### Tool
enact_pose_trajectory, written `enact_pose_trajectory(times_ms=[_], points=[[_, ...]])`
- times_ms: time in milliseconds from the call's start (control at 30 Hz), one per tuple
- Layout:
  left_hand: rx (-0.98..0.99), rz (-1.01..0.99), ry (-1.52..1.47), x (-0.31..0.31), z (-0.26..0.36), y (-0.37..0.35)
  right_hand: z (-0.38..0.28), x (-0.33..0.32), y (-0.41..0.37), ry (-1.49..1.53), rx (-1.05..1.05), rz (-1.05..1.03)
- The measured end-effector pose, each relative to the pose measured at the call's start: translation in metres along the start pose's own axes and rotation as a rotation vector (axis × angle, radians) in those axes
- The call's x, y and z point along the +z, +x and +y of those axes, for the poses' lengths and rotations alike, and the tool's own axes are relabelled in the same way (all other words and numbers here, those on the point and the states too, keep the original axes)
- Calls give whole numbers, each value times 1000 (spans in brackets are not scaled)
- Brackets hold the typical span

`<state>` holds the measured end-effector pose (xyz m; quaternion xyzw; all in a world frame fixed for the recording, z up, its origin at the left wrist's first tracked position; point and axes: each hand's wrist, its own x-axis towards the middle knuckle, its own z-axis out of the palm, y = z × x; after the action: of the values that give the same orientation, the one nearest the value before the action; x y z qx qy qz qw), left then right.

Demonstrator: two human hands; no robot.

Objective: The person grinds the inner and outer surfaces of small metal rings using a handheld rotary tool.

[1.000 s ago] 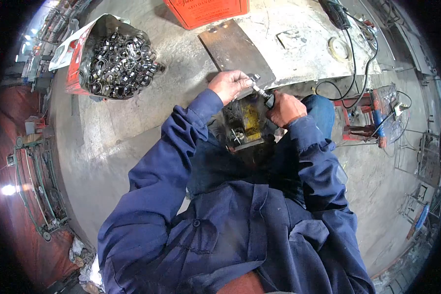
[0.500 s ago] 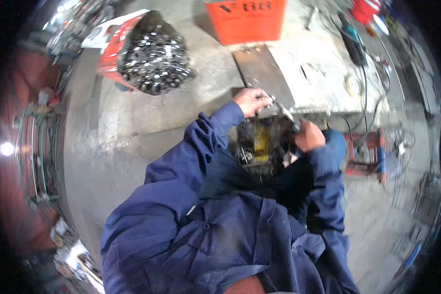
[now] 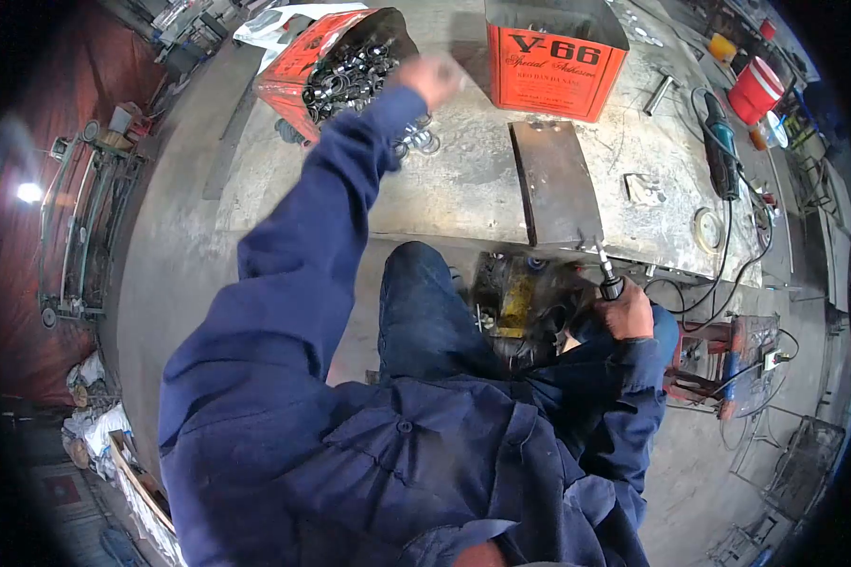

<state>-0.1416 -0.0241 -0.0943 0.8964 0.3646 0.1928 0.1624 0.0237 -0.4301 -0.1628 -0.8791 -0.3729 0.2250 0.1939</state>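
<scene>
My left hand [image 3: 432, 79] is over the table beside the tipped orange tin [image 3: 293, 71], which is full of shiny metal rings [image 3: 350, 80]. The hand is blurred, so its fingers and anything in them cannot be made out. A few loose rings [image 3: 419, 142] lie below it at the tin's mouth. Near the table's front edge, my right hand [image 3: 626, 312] is wrapped round a tool with a dark collar and a thin metal tip [image 3: 609, 274]. The tip points up toward the brown metal plate [image 3: 556, 184].
An upright orange tin [image 3: 548, 80] stands at the table's back. Further right are a metal hammer-like piece [image 3: 660, 94], a teal and black power tool [image 3: 721, 146] with a cable, a tape-like ring [image 3: 707, 229] and a red bucket [image 3: 755, 90].
My left hand has left the tool's tip and moved up and left to the tipped tin. My right hand with the tool appears slightly lower and further right. The view has shifted.
</scene>
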Motion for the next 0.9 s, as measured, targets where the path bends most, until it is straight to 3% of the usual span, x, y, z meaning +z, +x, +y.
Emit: enact_pose_trajectory(times_ms=[67, 133, 167, 233, 333, 400, 467, 533, 567, 667, 800, 900], points=[[-110, -146, 261, 36, -24, -45, -3, 1, 0, 38, 27, -17], [-108, -129, 384, 63, -42, -80, 2, 5, 3, 39, 1, -4], [-106, -129, 382, 87, -70, -84, 5, 6, 4, 38, -19, 7], [-15, 69, 194, 126, -118, -86, 4, 5, 2, 29, -31, 27], [-109, -70, 86, 103, -57, -92, 4, 3, 4, 5, -23, 48], [-8, -136, -89, 102, -10, -97, 8, 0, 3, 7, 2, -5], [-124, -603, -635, 95, 49, -98, 8, 0, 4, 5, 25, -4], [-279, -1032, -899, 103, 85, -97, 13, 5, 11, -4, 37, -9], [-312, -1112, -983, 117, 93, -97, 16, 7, 11, -15, 33, -18], [-321, -1005, -806, 129, 115, -98, 13, 4, 7, -4, 44, -24], [-250, -877, -788, 133, 121, -104, 14, 8, 4, -15, 40, -57], [-243, -940, -813, 136, 118, -102, 9, 11, 5, -67, 5, -55]])
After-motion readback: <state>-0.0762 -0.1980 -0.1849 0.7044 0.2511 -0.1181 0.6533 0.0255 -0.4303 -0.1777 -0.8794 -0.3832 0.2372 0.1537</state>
